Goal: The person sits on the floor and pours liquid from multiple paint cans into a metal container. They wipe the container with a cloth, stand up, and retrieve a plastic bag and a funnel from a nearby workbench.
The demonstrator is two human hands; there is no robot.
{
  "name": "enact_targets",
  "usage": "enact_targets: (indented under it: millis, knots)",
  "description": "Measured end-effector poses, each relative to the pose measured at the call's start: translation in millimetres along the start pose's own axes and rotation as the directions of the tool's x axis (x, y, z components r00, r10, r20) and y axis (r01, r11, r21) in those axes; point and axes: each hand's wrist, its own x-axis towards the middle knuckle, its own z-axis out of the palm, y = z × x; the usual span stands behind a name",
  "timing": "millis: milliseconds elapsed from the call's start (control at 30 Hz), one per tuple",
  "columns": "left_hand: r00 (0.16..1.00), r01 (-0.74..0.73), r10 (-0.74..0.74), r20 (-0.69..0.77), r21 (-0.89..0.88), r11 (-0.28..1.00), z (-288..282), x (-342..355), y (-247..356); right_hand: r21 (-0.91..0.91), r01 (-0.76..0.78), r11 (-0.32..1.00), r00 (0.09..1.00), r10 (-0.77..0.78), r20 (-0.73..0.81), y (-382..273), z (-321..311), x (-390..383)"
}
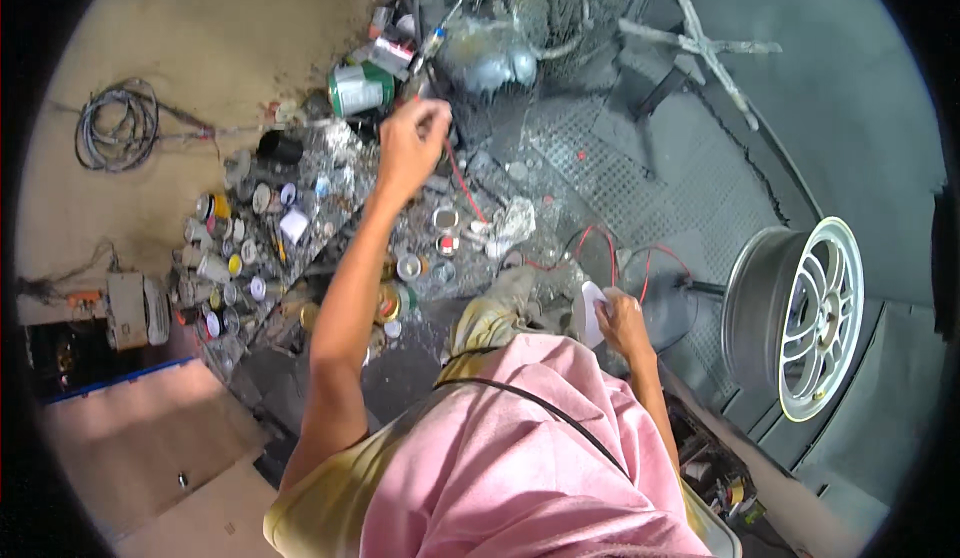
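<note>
My left hand point(412, 148) is raised over the cluttered bench, its fingers curled together. Whatever it may hold is too small or hidden to make out. Just beyond it are a green and white can point(361, 89) and a slim tool with a blue part point(434, 42). A thin red hose point(463, 186) trails down beside this hand. Low in front of my body, my right hand point(625, 323) is closed on a white round-edged piece point(587, 314), thumb on its face. To the right of it stands a silver multi-spoke wheel rim point(822, 320), upright and apart from my hand.
Many small jars, cups and lids point(232, 263) crowd the bench on the left. A coiled cable point(118, 128) hangs on the wall. A paint-crusted cross-shaped stand point(697, 42) is at the far right. The red hose loops point(612, 248) near my right hand.
</note>
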Motion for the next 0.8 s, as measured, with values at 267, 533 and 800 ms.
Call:
enact_targets:
  millis: [267,533,800]
  knots:
    - [0.981,-0.108,0.172,-0.085,0.495,0.862,79,222,-104,0.035,-0.239,0.97,0.959,0.241,-0.147,-26,-57,56]
    - [0.992,0.007,0.063,-0.11,0.544,0.839,107,241,-138,0.146,-0.403,0.904,0.904,0.418,-0.094,-34,-40,66]
    - [0.998,-0.011,-0.002,0.057,0.218,0.976,125,231,-97,0.089,-0.297,0.951,0.951,0.303,-0.06,-51,-37,93]
